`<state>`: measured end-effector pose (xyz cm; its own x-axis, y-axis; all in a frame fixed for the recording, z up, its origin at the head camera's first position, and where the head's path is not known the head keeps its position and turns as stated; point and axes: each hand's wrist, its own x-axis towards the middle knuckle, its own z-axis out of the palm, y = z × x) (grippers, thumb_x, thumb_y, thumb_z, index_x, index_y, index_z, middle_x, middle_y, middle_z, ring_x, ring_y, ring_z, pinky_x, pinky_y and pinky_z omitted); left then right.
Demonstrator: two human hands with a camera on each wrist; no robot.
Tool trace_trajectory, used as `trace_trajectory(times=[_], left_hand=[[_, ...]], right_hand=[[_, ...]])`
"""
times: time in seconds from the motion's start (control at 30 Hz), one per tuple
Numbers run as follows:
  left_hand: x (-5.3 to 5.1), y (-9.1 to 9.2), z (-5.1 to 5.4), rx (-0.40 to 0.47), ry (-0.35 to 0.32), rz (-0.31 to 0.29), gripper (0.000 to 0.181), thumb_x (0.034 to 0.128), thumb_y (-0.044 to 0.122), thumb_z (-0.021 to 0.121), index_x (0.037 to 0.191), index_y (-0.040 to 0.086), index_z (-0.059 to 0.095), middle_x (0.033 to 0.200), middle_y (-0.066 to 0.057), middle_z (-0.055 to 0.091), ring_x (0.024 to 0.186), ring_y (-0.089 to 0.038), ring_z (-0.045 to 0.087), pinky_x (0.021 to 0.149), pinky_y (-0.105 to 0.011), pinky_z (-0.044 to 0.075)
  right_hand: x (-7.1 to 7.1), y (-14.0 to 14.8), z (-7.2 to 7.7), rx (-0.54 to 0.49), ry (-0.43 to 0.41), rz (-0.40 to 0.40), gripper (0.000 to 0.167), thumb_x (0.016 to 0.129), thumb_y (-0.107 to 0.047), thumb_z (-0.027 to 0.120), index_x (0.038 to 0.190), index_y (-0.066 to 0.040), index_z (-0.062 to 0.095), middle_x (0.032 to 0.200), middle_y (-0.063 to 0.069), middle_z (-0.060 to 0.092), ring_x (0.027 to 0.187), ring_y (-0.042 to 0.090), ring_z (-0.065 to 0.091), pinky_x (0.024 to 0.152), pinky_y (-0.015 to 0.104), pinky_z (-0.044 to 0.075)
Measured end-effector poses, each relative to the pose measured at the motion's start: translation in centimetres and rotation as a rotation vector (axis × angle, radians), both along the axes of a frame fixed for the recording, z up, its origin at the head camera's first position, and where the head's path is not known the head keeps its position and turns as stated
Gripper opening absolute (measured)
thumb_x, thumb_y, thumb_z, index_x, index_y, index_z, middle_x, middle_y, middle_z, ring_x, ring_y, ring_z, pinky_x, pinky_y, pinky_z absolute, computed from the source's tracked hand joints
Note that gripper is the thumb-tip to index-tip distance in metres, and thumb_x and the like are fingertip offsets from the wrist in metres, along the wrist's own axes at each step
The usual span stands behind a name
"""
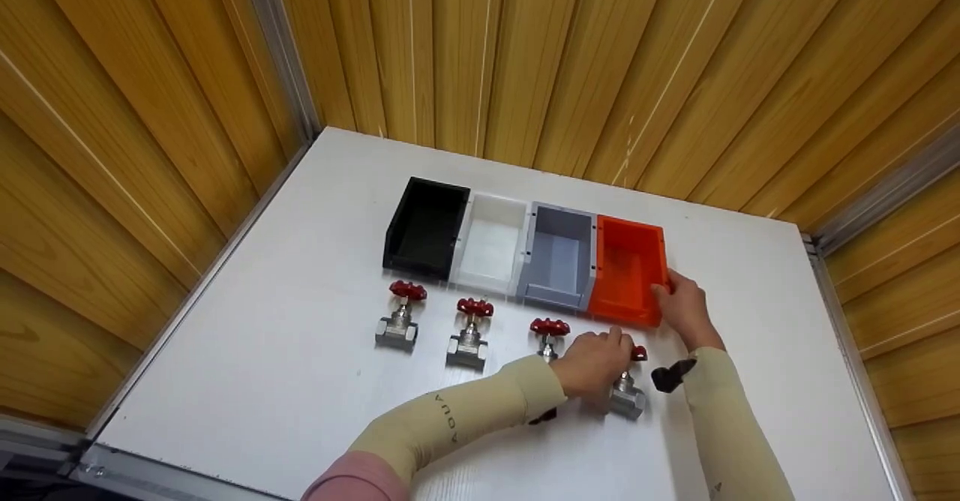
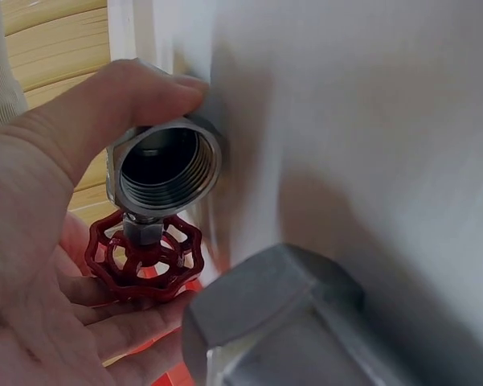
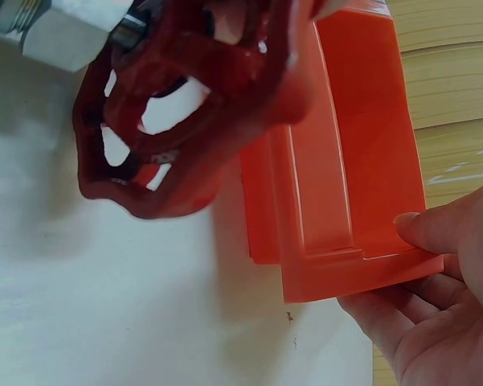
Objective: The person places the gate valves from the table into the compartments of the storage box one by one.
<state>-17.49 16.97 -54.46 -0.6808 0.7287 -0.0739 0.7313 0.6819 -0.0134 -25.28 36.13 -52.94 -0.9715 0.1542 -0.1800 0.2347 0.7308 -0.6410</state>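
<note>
My left hand (image 1: 596, 362) is at the rightmost gate valve (image 1: 628, 397), a silver body with a red handwheel. In the left wrist view the thumb of the left hand (image 2: 40, 193) lies over the threaded body of this valve (image 2: 167, 173), and the fingers reach behind its handwheel. My right hand (image 1: 684, 310) pinches the right side wall of the orange bin (image 1: 626, 313). In the right wrist view, the thumb of the right hand (image 3: 458, 297) is inside the bin (image 3: 313, 185) and its fingers are outside. A red handwheel (image 3: 201, 112) looms in front.
Left of the orange bin, a grey bin (image 1: 555, 295), a white bin (image 1: 491, 250) and a black bin (image 1: 427, 223) stand side by side. Three more valves lie before them: left (image 1: 397, 328), middle (image 1: 467, 345) and one partly behind the left hand (image 1: 550, 328). Wooden panels (image 1: 525, 58) enclose the white table (image 1: 262, 351).
</note>
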Motion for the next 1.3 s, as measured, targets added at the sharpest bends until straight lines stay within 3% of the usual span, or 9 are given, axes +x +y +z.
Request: trace_trajectory(times=[0.3, 0.5, 0.77, 1.07, 1.3], left_hand=[[-0.2, -0.2, 0.2, -0.001, -0.009, 0.005, 0.084, 0.0559, 0.052, 0.086, 0.119, 0.016, 0.044, 0.104, 0.004, 0.049, 0.083, -0.008, 0.052, 0.064, -0.022, 0.045], [-0.4, -0.3, 0.6, 0.041, -0.055, 0.014, 0.084, 0.0578, 0.049, 0.086, 0.122, 0.017, 0.043, 0.106, 0.004, 0.049, 0.080, -0.008, 0.050, 0.068, -0.022, 0.046], [-0.4, -0.5, 1.2, 0.029, 0.009, -0.012, 0.080, 0.0592, 0.045, 0.085, 0.121, 0.014, 0.044, 0.106, 0.003, 0.051, 0.079, -0.007, 0.051, 0.064, -0.020, 0.046], [-0.3, -0.4, 2.2, 0.034, -0.030, -0.001, 0.093, 0.0524, 0.050, 0.090, 0.124, 0.016, 0.042, 0.105, 0.004, 0.046, 0.075, -0.007, 0.045, 0.061, -0.018, 0.042], [-0.3, -0.6, 2.6, 0.056, -0.025, -0.019, 0.091, 0.0533, 0.050, 0.090, 0.123, 0.015, 0.042, 0.103, 0.004, 0.046, 0.073, -0.007, 0.045, 0.057, -0.017, 0.042]], right_hand=[[-0.1, 0.1, 0.1, -0.010, -0.022, -0.006, 0.051, 0.101, -0.020, 0.046, 0.148, -0.004, 0.035, 0.131, 0.023, 0.055, 0.104, 0.028, 0.052, 0.087, 0.034, 0.045], [-0.2, 0.1, 0.2, -0.011, -0.017, -0.014, 0.049, 0.101, -0.019, 0.046, 0.147, -0.003, 0.037, 0.129, 0.024, 0.055, 0.103, 0.029, 0.052, 0.087, 0.035, 0.045], [-0.2, 0.1, 0.0, -0.028, -0.011, -0.011, 0.054, 0.101, -0.019, 0.047, 0.150, -0.003, 0.031, 0.139, 0.027, 0.049, 0.114, 0.033, 0.052, 0.099, 0.045, 0.045], [-0.1, 0.0, 0.1, -0.033, -0.006, -0.009, 0.051, 0.101, -0.019, 0.047, 0.148, -0.003, 0.035, 0.133, 0.025, 0.054, 0.107, 0.030, 0.052, 0.088, 0.036, 0.045], [0.1, -0.2, 0.0, -0.030, -0.019, -0.014, 0.051, 0.102, -0.020, 0.046, 0.148, -0.003, 0.035, 0.133, 0.026, 0.054, 0.110, 0.031, 0.055, 0.090, 0.038, 0.047]])
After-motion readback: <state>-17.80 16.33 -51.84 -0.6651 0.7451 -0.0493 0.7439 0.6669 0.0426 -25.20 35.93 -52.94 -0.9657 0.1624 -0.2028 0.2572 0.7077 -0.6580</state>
